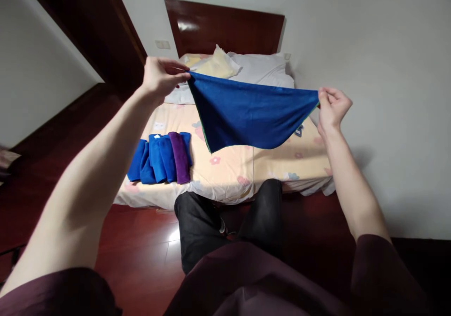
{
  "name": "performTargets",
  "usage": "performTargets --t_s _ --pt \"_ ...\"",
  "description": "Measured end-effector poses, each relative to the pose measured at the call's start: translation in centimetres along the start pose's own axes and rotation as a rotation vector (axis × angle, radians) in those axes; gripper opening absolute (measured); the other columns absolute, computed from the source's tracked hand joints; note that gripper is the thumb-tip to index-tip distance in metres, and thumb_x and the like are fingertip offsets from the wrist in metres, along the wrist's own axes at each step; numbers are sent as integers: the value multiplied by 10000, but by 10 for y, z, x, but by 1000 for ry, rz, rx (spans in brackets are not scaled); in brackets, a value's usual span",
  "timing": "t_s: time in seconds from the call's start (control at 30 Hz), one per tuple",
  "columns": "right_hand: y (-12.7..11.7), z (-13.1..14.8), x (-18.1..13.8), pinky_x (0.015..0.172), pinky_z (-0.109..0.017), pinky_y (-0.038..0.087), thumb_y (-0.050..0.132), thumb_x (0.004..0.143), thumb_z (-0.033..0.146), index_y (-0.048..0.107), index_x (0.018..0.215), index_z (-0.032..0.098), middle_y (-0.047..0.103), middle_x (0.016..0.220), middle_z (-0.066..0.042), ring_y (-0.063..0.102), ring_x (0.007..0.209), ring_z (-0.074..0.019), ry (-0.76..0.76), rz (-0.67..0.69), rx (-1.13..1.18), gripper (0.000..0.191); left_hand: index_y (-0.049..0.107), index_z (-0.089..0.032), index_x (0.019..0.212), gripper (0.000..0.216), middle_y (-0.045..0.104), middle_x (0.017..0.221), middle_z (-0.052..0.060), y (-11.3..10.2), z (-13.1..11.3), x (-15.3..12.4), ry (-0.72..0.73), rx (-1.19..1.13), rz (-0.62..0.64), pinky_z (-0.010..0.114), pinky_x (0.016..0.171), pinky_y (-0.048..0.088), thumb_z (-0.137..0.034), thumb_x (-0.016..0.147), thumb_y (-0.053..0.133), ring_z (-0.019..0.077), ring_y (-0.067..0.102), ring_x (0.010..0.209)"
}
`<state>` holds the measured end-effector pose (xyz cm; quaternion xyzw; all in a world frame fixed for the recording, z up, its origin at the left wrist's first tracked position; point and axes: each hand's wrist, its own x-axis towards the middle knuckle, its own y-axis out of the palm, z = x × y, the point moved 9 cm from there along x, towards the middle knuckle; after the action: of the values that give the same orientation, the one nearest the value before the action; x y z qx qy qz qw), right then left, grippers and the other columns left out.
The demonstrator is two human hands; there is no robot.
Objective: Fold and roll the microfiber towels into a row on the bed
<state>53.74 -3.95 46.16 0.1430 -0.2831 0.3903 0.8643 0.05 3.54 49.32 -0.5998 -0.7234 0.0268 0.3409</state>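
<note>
I hold a dark blue towel [246,114] stretched in the air above the bed [229,170]. My left hand [160,77] pinches its left corner and my right hand [331,104] pinches its right corner. The cloth hangs folded in a triangle, its lower tip pointing down left. On the bed's left side lies a row of folded towels [158,158], several blue ones and one purple towel [179,157].
White pillows [260,69] and a pale yellow cloth [218,64] lie at the dark wooden headboard [225,27]. My legs in dark trousers [229,222] stand against the bed's foot on a reddish wooden floor [141,245]. A white wall runs along the right.
</note>
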Motion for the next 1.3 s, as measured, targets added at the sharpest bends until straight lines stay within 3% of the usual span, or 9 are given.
performTargets --t_s 0.2,0.3,0.4,0.53,0.7,0.83,1.07,1.2,1.3 --pt "12 20 0 687 -240 472 759 908 289 771 1046 -24 838 948 -176 670 638 1 165 47 -23 342 815 -162 1143 296 848 1076 30 -25 18 -19 -17 -72 -27 412 1016 649 -300 888 873 162 753 956" --pt "11 25 -6 674 -238 505 931 845 293 803 986 61 824 820 -73 647 620 -46 142 122 10 301 833 -85 1067 403 826 971 72 -35 29 -29 -60 -213 -71 302 793 617 -257 729 969 109 697 769" --pt "0 21 -22 639 -244 527 1022 780 299 800 886 149 793 783 -19 653 654 -95 187 165 32 288 830 -51 993 465 781 843 82 -39 42 -45 -117 -366 -74 235 612 479 -203 586 996 92 638 661" --pt "-18 8 -58 611 -251 509 1056 728 352 779 847 164 778 819 -32 625 659 -101 325 238 37 356 836 -106 930 419 732 753 38 -38 57 -82 -197 -455 -14 217 565 422 -211 550 977 91 608 628" --pt "-43 -15 -104 577 -235 497 1119 530 397 803 777 182 756 775 -24 599 648 -96 502 252 53 455 854 -155 854 422 717 710 24 -29 84 -130 -359 -443 23 231 569 428 -258 469 992 103 598 614" --pt "-47 -40 -120 564 -237 522 1100 563 374 803 754 188 726 734 -25 587 628 -100 586 269 1 399 861 -168 837 443 739 740 41 -11 109 -143 -447 -377 81 242 591 410 -298 443 1016 111 594 654" --pt "-16 -126 -109 441 -204 453 1060 675 360 774 843 180 664 703 -1 544 556 -92 664 345 -104 378 848 -138 936 443 764 836 56 52 170 -115 -594 -322 228 253 673 436 -291 554 1013 125 618 741" --pt "23 -185 -82 458 -208 435 1058 677 385 729 825 170 647 669 11 545 546 -91 618 313 -142 421 822 -139 981 310 721 795 21 94 195 -70 -588 -225 217 326 800 529 -213 700 931 130 622 719" --pt "52 -207 -50 528 -264 486 1012 733 460 711 839 205 647 667 19 578 594 -128 475 286 -143 408 806 -118 1044 286 734 821 35 114 196 -25 -450 -172 153 391 898 574 -175 776 887 164 687 805"
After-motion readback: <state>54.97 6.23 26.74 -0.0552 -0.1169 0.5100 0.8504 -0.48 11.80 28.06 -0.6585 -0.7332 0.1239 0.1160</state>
